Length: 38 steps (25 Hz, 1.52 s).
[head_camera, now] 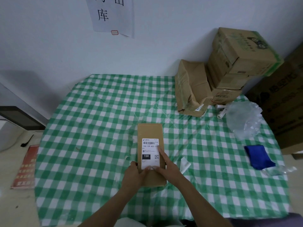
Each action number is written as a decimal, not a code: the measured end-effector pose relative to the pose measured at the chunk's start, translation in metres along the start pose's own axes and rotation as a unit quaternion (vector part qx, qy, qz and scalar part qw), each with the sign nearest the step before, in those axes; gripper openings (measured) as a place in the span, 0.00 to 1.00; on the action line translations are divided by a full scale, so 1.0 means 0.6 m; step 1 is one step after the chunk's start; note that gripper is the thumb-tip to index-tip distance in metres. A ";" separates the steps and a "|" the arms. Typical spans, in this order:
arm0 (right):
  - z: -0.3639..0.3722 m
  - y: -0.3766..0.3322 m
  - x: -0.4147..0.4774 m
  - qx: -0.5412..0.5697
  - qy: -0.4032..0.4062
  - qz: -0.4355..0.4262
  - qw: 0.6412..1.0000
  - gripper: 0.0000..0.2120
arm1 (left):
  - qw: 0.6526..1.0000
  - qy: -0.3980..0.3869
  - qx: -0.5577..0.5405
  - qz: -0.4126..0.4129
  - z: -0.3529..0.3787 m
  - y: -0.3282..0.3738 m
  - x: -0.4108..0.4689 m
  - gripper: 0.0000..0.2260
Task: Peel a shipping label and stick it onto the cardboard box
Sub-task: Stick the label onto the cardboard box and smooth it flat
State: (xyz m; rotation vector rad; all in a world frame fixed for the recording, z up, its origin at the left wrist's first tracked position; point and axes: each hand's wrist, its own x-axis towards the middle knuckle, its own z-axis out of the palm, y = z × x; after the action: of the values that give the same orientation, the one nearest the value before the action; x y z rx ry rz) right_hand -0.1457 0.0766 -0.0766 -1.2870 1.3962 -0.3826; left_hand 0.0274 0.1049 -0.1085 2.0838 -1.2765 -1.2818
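A small flat cardboard box lies in the middle of the green checked table. A white shipping label with a barcode and a black "15H" patch lies flat on the box top. My left hand grips the box's near left side, thumb at the label's near edge. My right hand rests on the box's right side, its forefinger stretched along the label's right edge and its thumb pressing the near edge.
A strip of white backing paper lies just right of my right hand. A blue cloth and clear plastic wrap sit at the right. Stacked cardboard boxes stand at the back right corner.
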 end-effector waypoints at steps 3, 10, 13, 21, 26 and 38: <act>-0.005 0.005 0.001 0.008 -0.012 0.012 1.000 0.36 | 1.000 -0.004 -0.017 0.006 -0.003 -0.005 -0.003 0.20; 0.001 0.006 0.006 0.001 -0.001 0.007 1.000 0.37 | 1.000 -0.008 0.014 0.017 -0.009 -0.003 -0.009 0.21; 0.014 0.008 0.008 -0.036 0.034 -0.008 0.999 0.39 | 0.999 0.000 0.038 0.029 -0.004 -0.002 -0.009 0.19; 0.047 -0.005 0.016 -0.086 0.102 0.033 0.990 0.46 | 0.999 0.006 0.029 0.022 -0.007 -0.005 -0.001 0.15; 0.041 0.007 0.020 -0.061 0.098 0.011 0.993 0.39 | 0.999 0.014 0.043 0.023 -0.008 -0.004 -0.003 0.15; 0.032 0.026 0.035 -0.057 0.104 -0.009 0.993 0.23 | 0.984 0.024 0.174 -0.002 -0.002 0.029 0.011 0.26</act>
State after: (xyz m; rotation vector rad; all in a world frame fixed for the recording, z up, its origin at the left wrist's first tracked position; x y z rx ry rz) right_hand -0.1317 0.0724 -0.1055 -1.3837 1.6020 -0.4659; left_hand 0.0208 0.0902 -0.0990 2.3344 -1.5672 -1.0628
